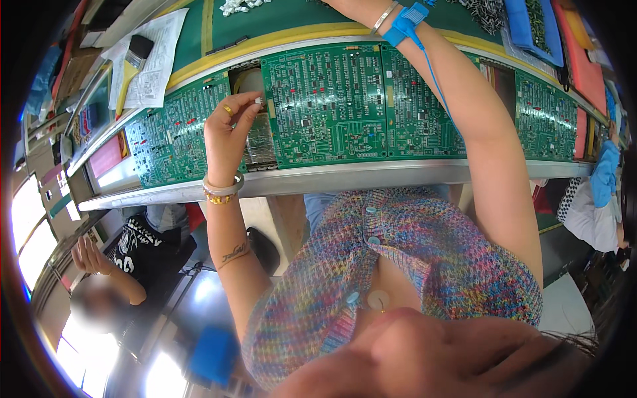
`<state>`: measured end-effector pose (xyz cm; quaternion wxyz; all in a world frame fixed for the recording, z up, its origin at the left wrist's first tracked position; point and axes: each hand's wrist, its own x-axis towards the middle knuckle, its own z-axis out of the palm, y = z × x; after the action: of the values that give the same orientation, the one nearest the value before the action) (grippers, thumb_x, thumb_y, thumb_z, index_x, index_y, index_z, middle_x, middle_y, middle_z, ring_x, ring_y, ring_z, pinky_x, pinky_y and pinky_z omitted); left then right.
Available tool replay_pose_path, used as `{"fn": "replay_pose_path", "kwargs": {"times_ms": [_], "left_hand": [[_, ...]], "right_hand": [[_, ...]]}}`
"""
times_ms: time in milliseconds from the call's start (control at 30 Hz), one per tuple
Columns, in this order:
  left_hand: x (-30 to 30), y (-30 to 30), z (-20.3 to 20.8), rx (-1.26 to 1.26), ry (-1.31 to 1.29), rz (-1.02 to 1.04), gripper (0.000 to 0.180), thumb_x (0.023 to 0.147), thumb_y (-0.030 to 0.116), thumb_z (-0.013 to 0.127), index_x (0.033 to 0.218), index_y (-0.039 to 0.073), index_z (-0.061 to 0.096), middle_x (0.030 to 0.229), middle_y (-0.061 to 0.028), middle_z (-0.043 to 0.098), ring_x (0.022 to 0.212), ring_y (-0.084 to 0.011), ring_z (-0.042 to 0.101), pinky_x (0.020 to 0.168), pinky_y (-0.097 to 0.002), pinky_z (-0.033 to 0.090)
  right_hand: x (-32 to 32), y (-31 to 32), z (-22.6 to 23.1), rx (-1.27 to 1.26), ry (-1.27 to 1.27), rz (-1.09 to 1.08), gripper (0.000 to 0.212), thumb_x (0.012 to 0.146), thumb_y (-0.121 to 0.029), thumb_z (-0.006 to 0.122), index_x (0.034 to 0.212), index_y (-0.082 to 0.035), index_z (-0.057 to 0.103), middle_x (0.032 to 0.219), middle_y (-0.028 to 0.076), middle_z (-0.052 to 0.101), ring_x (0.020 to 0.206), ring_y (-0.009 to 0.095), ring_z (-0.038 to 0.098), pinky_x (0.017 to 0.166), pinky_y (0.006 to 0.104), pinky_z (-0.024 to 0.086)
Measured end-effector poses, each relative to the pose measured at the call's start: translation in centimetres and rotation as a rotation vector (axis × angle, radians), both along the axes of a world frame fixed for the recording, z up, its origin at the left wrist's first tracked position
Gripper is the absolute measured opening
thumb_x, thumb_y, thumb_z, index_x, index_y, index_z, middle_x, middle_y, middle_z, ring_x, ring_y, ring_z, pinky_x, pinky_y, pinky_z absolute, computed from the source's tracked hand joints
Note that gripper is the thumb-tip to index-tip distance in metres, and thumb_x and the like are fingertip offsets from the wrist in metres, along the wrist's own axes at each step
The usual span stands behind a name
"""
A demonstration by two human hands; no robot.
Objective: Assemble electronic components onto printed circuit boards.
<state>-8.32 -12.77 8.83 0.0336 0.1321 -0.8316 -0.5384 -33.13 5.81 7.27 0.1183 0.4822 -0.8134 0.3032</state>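
My left hand [229, 126] is closed in a pinch on a small white connector [259, 101], just left of a green circuit board [325, 99] packed with tiny parts. Under that hand lies a gap in the row, with a metal-like surface showing. Another green circuit board [421, 106] adjoins the first on its right, beneath my right forearm. My right hand [355, 8] reaches past the boards to the far side of the bench. Its fingers are cut off by the upper edge. A blue wrist strap [406, 24] with a cord circles that wrist.
A metal rail [318, 176] runs along the near side of the boards. Beyond them are white connectors [244, 6], metal-legged parts [488, 14] and a blue bin [556, 52]. A yellow-handled brush [126, 83] lies on paper [159, 46]. Co-workers [136, 249] are at both sides.
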Motion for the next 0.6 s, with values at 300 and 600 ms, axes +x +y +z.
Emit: {"fn": "replay_pose_path", "kwargs": {"times_ms": [300, 600], "left_hand": [[-2.0, 0.0, -0.5, -0.153, 0.006, 0.056, 0.015, 0.081, 0.001, 0.066, 0.095, -0.001, 0.066, 0.09, -0.0093, 0.069, 0.076, -0.0124, 0.067, 0.067, -0.0236, 0.053], [-2.5, 0.2, -1.5, -0.518, 0.215, -0.078, 0.011, 0.078, 0.007, 0.069, 0.089, 0.005, 0.069, 0.091, -0.0068, 0.062, 0.068, -0.0239, 0.063, 0.061, -0.0311, 0.052]], "right_hand": [[1.0, -1.0, 0.9, 0.17, 0.092, -0.032, 0.006, 0.072, -0.012, 0.064, 0.07, -0.006, 0.062, 0.076, 0.01, 0.058, 0.085, 0.027, 0.055, 0.073, 0.0377, 0.047], [4.9, -0.4, 2.9, 0.016, 0.015, 0.084, 0.004, 0.079, -0.009, 0.06, 0.079, -0.006, 0.059, 0.081, 0.01, 0.06, 0.081, 0.029, 0.059, 0.073, 0.0395, 0.047]]}}
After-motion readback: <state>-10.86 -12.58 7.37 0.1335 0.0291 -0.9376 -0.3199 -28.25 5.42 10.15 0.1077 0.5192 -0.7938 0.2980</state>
